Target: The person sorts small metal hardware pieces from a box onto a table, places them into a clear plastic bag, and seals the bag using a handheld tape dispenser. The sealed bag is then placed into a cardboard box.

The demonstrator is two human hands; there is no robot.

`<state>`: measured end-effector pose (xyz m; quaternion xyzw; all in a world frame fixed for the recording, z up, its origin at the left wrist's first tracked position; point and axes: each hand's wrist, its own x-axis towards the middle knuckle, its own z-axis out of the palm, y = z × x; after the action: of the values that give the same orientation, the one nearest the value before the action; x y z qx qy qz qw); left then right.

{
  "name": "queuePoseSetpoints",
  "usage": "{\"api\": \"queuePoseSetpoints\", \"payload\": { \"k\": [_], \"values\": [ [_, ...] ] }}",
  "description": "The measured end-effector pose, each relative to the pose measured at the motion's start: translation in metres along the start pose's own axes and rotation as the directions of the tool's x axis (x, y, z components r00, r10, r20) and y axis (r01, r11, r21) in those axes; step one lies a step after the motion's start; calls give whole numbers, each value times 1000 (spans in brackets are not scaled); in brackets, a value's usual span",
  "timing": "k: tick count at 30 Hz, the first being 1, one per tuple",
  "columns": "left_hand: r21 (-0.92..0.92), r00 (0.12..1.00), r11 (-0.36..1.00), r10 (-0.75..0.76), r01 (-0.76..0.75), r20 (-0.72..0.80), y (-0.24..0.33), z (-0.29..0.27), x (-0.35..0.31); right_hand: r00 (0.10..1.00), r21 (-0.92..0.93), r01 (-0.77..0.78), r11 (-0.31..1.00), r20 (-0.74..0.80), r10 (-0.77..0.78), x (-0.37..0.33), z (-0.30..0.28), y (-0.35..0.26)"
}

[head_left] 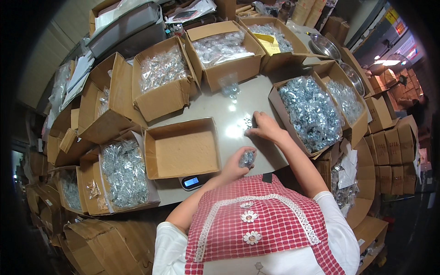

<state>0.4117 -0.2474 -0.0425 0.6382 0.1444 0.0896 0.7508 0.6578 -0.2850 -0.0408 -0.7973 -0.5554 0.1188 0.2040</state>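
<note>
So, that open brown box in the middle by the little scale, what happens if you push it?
The box is probably light for its size, since its bare bottom shows. It likely keeps its shape, because its cardboard walls stand up by themselves. It shouldn't roll, with those flat sides, but might bump the scale at its front edge.

Noted a pale table (197, 106) carrying filled cardboard boxes (233, 72) along its far edge, an open carton (183, 153), a scale (190, 182) at that carton's near side, a clear bag (230, 87) and small shiny parts (248, 123).
</note>
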Motion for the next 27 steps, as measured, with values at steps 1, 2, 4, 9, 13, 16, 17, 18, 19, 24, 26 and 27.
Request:
{"api": "queuePoseSetpoints", "payload": {
  "k": [1, 2, 4, 9, 13, 16, 17, 18, 19, 24, 26, 27],
  "values": [
    [21, 1000, 1000, 18, -18, -15, 2, 0, 0, 1000, -25, -14, 1000, -3, 14, 0, 8, 0],
    [17, 1000, 1000, -21, 21, -2, 3, -1, 1, 999, 19, 30, 999, -45, -29, -1, 14, 1],
    [1, 994, 994, -106, 106, 21, 3, -1, -1, 997, 74, 47, 996, -60, -43, -6, 21, 0],
    [54, 999, 998, -31, 29, 20, 1, -2, -1, 995, 254, 38, 966, 81, -61, -26, -9, -4],
    [56, 1000, 998, 6, -5, -12, -5, -1, -2, 974, 421, 137, 897, 107, -200, -57, -53, -26],
    [109, 998, 994, 31, -25, -50, -10, -1, 0, 933, 419, 208, 884, 187, -308, -77, -77, -48],
    [108, 998, 994, 32, -26, -48, -11, -1, 0, 923, 429, 207, 879, 211, -321, -81, -81, -55],
    [108, 998, 994, 34, -29, -44, -12, -1, 0, 913, 453, 188, 872, 246, -325, -85, -85, -61],
    [108, 998, 994, 37, -32, -42, -12, -1, 0, 906, 411, 159, 897, 301, -299, -86, -87, -66],
    [129, 996, 988, 88, -84, -25, -8, -2, -2, 910, 420, 227, 879, 229, -345, -89, -93, -78],
    [120, 997, 990, 72, -69, -22, -7, -2, -2, 909, 427, 235, 873, 223, -353, -89, -92, -76],
    [120, 998, 991, 62, -59, -24, -7, -2, -2, 905, 427, 241, 871, 225, -361, -89, -91, -73]
  ]
}}
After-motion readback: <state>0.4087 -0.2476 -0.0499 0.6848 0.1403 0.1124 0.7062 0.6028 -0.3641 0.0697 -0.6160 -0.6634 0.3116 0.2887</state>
